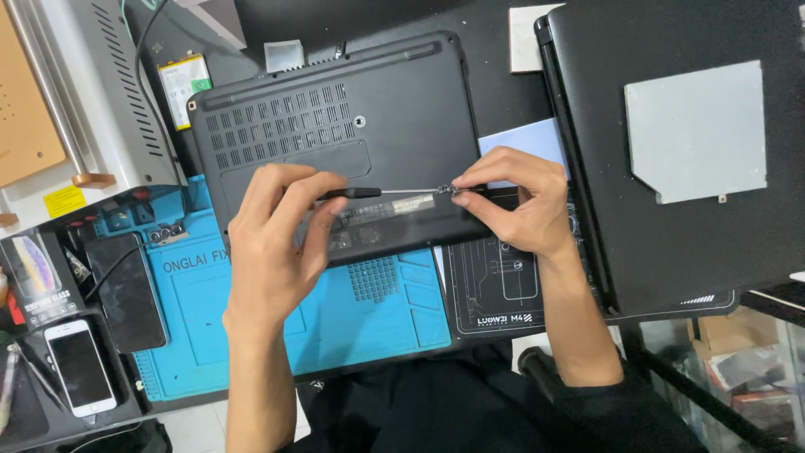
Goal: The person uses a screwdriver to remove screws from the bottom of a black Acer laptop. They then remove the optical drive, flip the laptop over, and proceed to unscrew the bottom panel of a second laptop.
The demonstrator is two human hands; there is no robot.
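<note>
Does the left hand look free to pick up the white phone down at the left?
Probably not right away. The left hand is holding a screwdriver over the laptop. The white phone lies uncovered to its left, so only the tool occupies the hand.

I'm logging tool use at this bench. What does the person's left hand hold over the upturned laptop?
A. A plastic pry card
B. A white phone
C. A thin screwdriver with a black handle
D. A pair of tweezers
C: the left hand grips a thin screwdriver by its black handle, its shaft pointing toward the right hand above the laptop.
</note>
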